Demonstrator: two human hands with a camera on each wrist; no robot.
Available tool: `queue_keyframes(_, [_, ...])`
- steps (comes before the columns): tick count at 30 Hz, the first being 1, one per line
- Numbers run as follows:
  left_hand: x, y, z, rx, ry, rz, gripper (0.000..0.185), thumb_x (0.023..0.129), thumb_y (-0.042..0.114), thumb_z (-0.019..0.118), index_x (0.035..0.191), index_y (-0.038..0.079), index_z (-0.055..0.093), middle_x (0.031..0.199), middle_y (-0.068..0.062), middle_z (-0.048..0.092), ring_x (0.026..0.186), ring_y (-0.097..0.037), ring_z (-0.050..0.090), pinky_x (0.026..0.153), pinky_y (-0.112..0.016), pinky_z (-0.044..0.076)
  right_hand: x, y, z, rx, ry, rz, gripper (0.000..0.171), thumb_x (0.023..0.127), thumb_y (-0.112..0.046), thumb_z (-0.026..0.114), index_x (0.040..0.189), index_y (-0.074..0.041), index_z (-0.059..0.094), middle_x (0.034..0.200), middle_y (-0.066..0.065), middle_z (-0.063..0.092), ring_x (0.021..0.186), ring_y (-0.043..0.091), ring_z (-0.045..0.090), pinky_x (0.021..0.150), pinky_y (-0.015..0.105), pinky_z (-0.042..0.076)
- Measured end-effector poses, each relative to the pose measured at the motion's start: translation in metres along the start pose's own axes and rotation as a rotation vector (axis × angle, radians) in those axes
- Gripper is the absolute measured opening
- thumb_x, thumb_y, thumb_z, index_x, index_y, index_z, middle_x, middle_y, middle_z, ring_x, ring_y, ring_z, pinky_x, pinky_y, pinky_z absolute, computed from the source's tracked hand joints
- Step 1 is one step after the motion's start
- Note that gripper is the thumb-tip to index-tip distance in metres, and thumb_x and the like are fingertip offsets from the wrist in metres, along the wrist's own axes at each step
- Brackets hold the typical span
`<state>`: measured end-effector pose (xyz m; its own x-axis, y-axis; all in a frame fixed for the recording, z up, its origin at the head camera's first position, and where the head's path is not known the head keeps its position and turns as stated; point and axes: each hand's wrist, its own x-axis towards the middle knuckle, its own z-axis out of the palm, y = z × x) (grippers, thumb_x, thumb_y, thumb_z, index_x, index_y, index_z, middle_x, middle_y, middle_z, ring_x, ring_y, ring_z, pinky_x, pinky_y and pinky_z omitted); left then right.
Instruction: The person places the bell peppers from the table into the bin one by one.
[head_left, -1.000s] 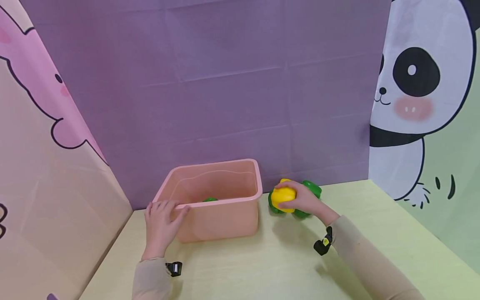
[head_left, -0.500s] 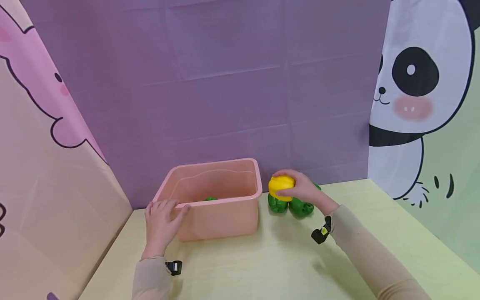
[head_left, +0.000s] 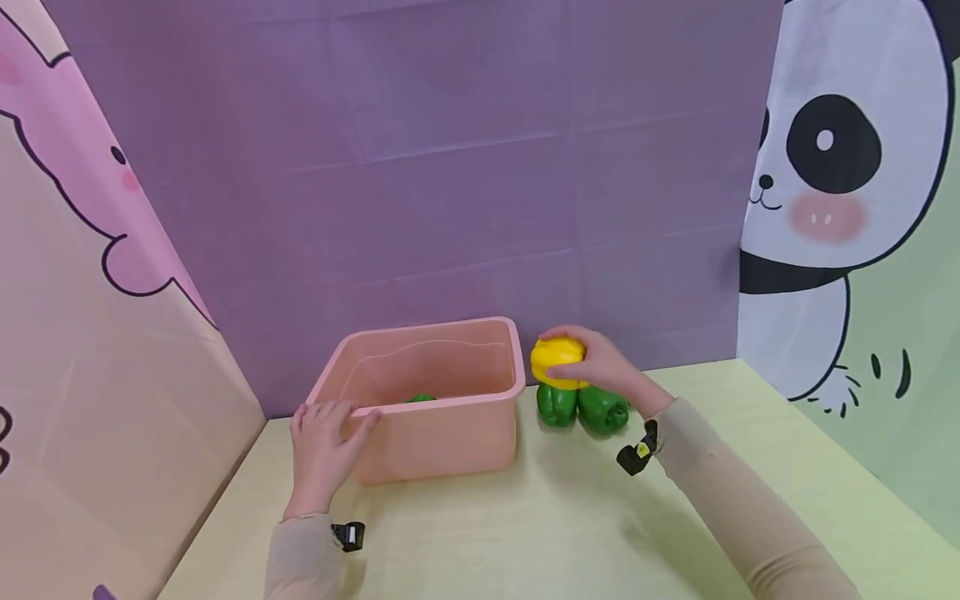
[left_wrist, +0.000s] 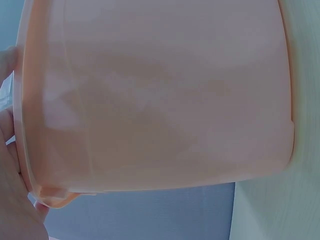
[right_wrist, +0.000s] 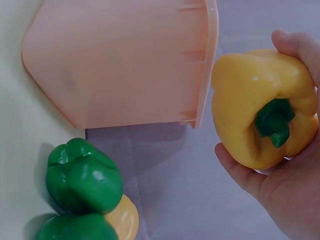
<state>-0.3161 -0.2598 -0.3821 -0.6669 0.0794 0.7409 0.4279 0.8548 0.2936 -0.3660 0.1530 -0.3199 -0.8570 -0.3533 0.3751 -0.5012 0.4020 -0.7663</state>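
My right hand grips a yellow bell pepper in the air, just right of the pink tub's far right corner and above two green peppers on the table. A second yellow pepper peeks from behind the green ones in the right wrist view. My left hand holds the tub's near left rim, fingers curled over the edge. A green pepper lies inside the tub.
A pale yellow-green table carries everything. A purple backdrop stands right behind the tub, a pink cartoon panel closes the left side and a panda panel the right.
My right hand has lifted the yellow pepper off the green ones and carried it up and left toward the tub. The left hand has stayed on the rim.
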Motion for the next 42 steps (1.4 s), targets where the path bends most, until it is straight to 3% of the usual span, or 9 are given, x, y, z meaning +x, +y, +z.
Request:
queue_keyframes(6, [0.000, 0.001, 0.000, -0.008, -0.007, -0.006, 0.036, 0.090, 0.040, 0.066, 0.100, 0.006, 0.066, 0.100, -0.014, 0.066, 0.105, -0.036, 0.050, 0.106, -0.059, 0.014, 0.006, -0.005, -0.001, 0.001, 0.008, 0.000, 0.052, 0.080, -0.021, 0.078, 0.128, -0.015, 0.059, 0.123, 0.010, 0.057, 0.092, 0.030, 0.056, 0.072, 0.037, 0.053])
queue_keyframes(16, [-0.001, -0.001, 0.002, -0.006, 0.003, 0.001, 0.036, 0.090, 0.040, 0.066, 0.100, 0.005, 0.066, 0.100, -0.014, 0.066, 0.104, -0.036, 0.050, 0.106, -0.059, 0.015, 0.011, -0.009, 0.001, -0.015, 0.001, 0.031, 0.066, 0.080, -0.024, 0.078, 0.139, -0.013, 0.049, 0.122, 0.011, 0.057, 0.094, 0.028, 0.057, 0.078, 0.037, 0.053])
queue_keyframes(42, [0.000, -0.002, 0.000, 0.001, 0.017, 0.013, 0.034, 0.088, 0.040, 0.068, 0.096, 0.007, 0.065, 0.097, -0.013, 0.065, 0.103, -0.036, 0.051, 0.105, -0.060, 0.016, 0.036, -0.026, 0.006, -0.033, -0.015, 0.021, 0.067, 0.080, -0.026, 0.077, 0.138, -0.010, 0.049, 0.117, 0.011, 0.058, 0.091, 0.028, 0.057, 0.073, 0.039, 0.054])
